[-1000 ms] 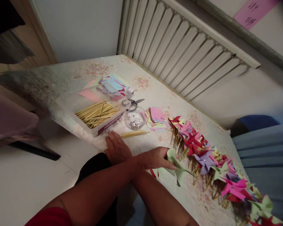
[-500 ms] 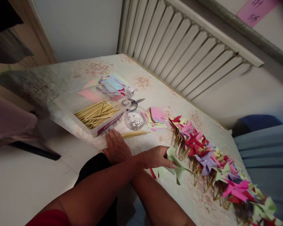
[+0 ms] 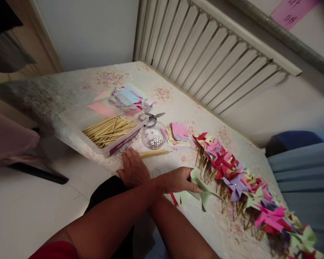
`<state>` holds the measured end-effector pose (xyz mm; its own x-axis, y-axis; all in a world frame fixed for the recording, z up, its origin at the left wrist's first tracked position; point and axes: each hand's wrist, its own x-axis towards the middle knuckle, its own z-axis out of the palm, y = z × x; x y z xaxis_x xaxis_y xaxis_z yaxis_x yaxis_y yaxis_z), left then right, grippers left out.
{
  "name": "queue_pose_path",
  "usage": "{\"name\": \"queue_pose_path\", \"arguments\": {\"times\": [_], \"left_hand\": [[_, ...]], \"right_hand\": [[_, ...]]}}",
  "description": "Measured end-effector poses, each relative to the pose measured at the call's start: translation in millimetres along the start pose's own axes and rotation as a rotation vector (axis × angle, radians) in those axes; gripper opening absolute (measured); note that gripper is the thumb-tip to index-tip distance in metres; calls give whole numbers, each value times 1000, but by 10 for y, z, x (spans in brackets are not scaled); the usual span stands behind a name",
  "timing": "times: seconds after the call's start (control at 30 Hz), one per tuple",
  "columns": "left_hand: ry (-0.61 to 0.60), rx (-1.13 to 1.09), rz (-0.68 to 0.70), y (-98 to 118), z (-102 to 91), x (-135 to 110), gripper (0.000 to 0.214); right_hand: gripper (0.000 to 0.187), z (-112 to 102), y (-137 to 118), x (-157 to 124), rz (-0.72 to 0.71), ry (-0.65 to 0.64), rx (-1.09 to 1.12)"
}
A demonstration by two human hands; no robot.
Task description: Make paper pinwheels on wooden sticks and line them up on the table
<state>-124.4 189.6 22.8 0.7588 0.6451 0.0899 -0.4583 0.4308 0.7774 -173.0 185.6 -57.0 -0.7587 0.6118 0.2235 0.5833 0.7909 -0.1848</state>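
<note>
My forearms cross, the left one on top. My left hand point(image 3: 176, 180), reaching over to the right side, pinches a pale green paper pinwheel point(image 3: 199, 185) between thumb and fingers. Its curled blades stick out past the thumb. My right hand point(image 3: 134, 169) lies flat on the table with its fingers stretched out, just below the plastic box of sticks point(image 3: 108, 131). Close to those fingertips lie a few loose wooden sticks point(image 3: 156, 153). A clear round dish with small silvery pieces point(image 3: 155, 141) stands beyond them. Under my left wrist, green and red paper bits point(image 3: 182, 198) are partly hidden.
Finished pinwheels point(image 3: 236, 185) on sticks lie in a long row along the right. Small cut paper squares point(image 3: 179, 133), scissors point(image 3: 152, 118), a small box point(image 3: 148, 104) and a stack of coloured paper point(image 3: 128, 95) lie farther back. A radiator point(image 3: 205, 54) borders the table.
</note>
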Motion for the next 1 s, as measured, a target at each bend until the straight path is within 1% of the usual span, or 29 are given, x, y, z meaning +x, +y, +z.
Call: {"name": "queue_pose_path", "arguments": {"times": [0.17,0.33,0.57,0.7,0.8,0.9,1.0], "left_hand": [[1,7,-8,6,14,-1,41],[2,20,25,18,38,-8,34],[-17,17,-8,-15,10,47,44],[-31,21,-6,-41,-10,67,44],[-41,23,-5,-66,-11,78,43],[-35,25,-26,-85,19,79,44],[-39,24,-58,-82,88,58,43]], "right_hand": [[67,-9,11,-8,30,21,19],[70,-22,40,-17,46,18,18],[73,-22,91,-27,48,15,11],[73,-30,103,-24,36,23,13],[69,-36,103,-51,4,29,25],[60,-9,117,-143,-20,43,47],[51,61,158,-295,-15,107,62]]}}
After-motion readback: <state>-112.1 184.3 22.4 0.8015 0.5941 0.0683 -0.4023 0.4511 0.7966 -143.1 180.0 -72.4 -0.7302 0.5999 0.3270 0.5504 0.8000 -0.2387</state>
